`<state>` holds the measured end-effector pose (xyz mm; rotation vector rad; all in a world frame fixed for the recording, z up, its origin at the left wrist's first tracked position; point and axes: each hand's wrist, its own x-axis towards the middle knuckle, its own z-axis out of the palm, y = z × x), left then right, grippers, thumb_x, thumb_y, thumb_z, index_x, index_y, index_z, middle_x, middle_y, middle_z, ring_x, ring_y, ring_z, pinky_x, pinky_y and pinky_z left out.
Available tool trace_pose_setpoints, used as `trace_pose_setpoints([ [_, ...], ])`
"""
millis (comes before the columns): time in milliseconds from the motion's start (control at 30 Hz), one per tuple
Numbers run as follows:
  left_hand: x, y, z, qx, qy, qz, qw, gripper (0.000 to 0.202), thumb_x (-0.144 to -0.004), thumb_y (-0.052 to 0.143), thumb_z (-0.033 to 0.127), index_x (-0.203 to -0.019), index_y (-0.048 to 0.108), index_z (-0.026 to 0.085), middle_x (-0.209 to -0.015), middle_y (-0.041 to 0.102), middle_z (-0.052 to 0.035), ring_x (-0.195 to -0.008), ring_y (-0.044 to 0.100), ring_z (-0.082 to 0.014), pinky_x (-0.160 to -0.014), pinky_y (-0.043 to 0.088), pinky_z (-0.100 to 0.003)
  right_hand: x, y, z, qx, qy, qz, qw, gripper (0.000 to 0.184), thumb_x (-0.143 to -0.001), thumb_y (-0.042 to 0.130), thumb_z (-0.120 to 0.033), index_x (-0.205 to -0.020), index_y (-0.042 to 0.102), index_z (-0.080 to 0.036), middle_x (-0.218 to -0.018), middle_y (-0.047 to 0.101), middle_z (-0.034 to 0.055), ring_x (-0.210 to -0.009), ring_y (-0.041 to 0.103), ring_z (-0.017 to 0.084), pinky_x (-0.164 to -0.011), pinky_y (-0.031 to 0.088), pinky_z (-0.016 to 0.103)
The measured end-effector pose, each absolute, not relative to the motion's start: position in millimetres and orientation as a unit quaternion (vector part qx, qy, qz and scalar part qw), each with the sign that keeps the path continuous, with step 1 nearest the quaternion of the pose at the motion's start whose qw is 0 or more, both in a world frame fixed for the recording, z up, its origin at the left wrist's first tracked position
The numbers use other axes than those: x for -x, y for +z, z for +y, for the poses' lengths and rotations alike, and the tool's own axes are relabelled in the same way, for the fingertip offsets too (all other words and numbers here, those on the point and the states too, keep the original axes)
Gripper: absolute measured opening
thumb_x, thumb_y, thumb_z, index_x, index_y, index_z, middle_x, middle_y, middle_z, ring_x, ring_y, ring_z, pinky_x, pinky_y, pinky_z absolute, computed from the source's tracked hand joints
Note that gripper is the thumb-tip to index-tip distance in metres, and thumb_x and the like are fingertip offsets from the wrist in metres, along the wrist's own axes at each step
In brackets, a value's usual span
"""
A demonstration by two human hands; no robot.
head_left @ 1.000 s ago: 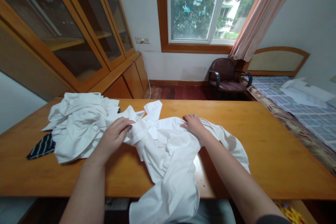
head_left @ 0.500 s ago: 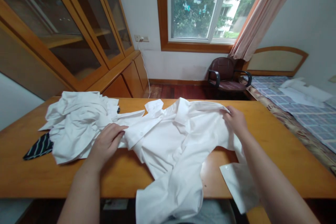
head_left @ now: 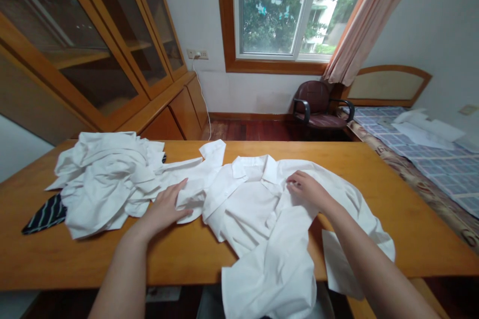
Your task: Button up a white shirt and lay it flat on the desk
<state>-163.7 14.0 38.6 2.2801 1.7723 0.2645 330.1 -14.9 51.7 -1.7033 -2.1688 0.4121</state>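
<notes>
A creased white shirt (head_left: 247, 209) sprawls across the glossy wooden table (head_left: 392, 179), hem drooping over the near edge — left hand (head_left: 163, 211) flat and spread on its sleeve, right hand (head_left: 309, 191) curled on the front, grip unclear.

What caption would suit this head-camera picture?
A white shirt lies on a table, left hand flat on its sleeve, right hand on its front, beside a heap of white cloth.

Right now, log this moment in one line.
left hand: flat on white shirt sleeve | right hand: fingers on shirt front by collar | shirt: on table, hem over near edge | at left: clothes pile, striped cloth
</notes>
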Motion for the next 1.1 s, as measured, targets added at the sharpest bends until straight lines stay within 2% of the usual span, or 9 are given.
trace_pose_setpoints([
  [133,161.6,38.7,15.0,-0.791,0.072,0.585,0.164,0.057,-0.079,0.049,0.034,-0.133,0.055,0.017,-0.132,0.06,-0.0108,-0.122,0.055,-0.0295,-0.106,0.04,-0.038,-290.1,50.6,-24.4,0.555,0.2,-0.793,0.156,0.044,-0.083,0.071,-0.042,-0.122,0.064,-0.023,-0.117,0.061,0.0103,-0.105,0.058,0.026,-0.093,0.047,0.038],
  [233,158.3,52.4,15.1,-0.782,0.068,0.596,0.168,0.04,-0.08,0.041,0.026,-0.111,0.066,0.02,-0.115,0.068,-0.0076,-0.109,0.061,-0.0259,-0.095,0.046,-0.033,-276.0,42.6,-26.7,0.552,0.203,-0.797,0.139,0.06,-0.076,0.078,-0.044,-0.131,0.06,-0.027,-0.128,0.057,0.0116,-0.115,0.053,0.03,-0.099,0.045,0.044],
  [300,159.8,68.6,12.4,-0.761,0.072,0.633,0.123,0.036,-0.08,0.041,0.024,-0.104,0.067,0.02,-0.108,0.069,-0.0074,-0.103,0.063,-0.026,-0.09,0.048,-0.033,-271.3,36.6,-26.7,0.543,0.209,-0.801,0.14,0.059,-0.077,0.077,-0.042,-0.131,0.061,-0.027,-0.132,0.056,0.0123,-0.119,0.051,0.031,-0.103,0.043,0.046],
  [433,174.3,106.7,4.8,-0.685,0.149,0.713,-0.016,0.035,-0.084,0.04,0.026,-0.104,0.069,0.023,-0.115,0.065,-0.0061,-0.102,0.062,-0.0256,-0.087,0.049,-0.034,-263.6,29.4,-28.3,0.498,0.271,-0.805,0.174,0.049,-0.085,0.07,-0.037,-0.131,0.062,-0.022,-0.138,0.054,0.013,-0.125,0.05,0.028,-0.109,0.039,0.044],
  [533,187.1,123.9,4.9,-0.701,0.183,0.687,-0.057,0.042,-0.082,0.037,0.028,-0.107,0.07,0.021,-0.115,0.063,-0.0083,-0.104,0.06,-0.0272,-0.095,0.048,-0.039,-259.1,28.2,-29.5,0.482,0.289,-0.804,0.194,0.044,-0.087,0.066,-0.033,-0.13,0.063,-0.021,-0.137,0.056,0.0123,-0.125,0.052,0.027,-0.11,0.04,0.042],
  [733,175.8,127.6,4.9,-0.832,0.117,0.515,0.173,0.052,-0.081,0.05,0.05,-0.122,0.067,0.024,-0.13,0.064,-0.0068,-0.118,0.059,-0.0287,-0.106,0.045,-0.04,-263.4,33.1,-23.1,0.507,0.253,-0.797,0.211,0.027,-0.093,0.054,-0.022,-0.117,0.068,-0.02,-0.12,0.065,0.011,-0.112,0.059,0.024,-0.101,0.045,0.037],
  [833,148.8,124.9,1.9,-0.824,0.096,0.524,0.192,0.053,-0.085,0.049,0.058,-0.122,0.067,0.025,-0.131,0.064,-0.0061,-0.121,0.059,-0.028,-0.109,0.043,-0.038,-264.5,41.9,-23.4,0.548,0.228,-0.782,0.19,0.018,-0.092,0.056,-0.023,-0.101,0.071,-0.019,-0.104,0.067,0.0087,-0.096,0.062,0.021,-0.087,0.048,0.031],
  [933,122.2,115.2,4.0,-0.809,0.054,0.558,0.18,0.057,-0.083,0.053,0.055,-0.126,0.064,0.019,-0.132,0.063,-0.0111,-0.12,0.06,-0.0303,-0.107,0.044,-0.04,-261.4,50.2,-30.1,0.594,0.207,-0.762,0.154,0.013,-0.088,0.063,-0.031,-0.086,0.068,-0.019,-0.091,0.064,0.0055,-0.08,0.061,0.018,-0.071,0.044,0.027],
  [1100,97.0,95.5,10.1,-0.804,0.058,0.541,0.24,0.053,-0.084,0.055,0.044,-0.13,0.058,0.019,-0.136,0.06,-0.0125,-0.122,0.058,-0.0307,-0.106,0.042,-0.041,-259.0,51.2,-44.0,0.627,0.216,-0.742,0.096,0.028,-0.077,0.075,-0.041,-0.092,0.064,-0.021,-0.094,0.066,0.0047,-0.076,0.06,0.018,-0.062,0.035,0.026],
])
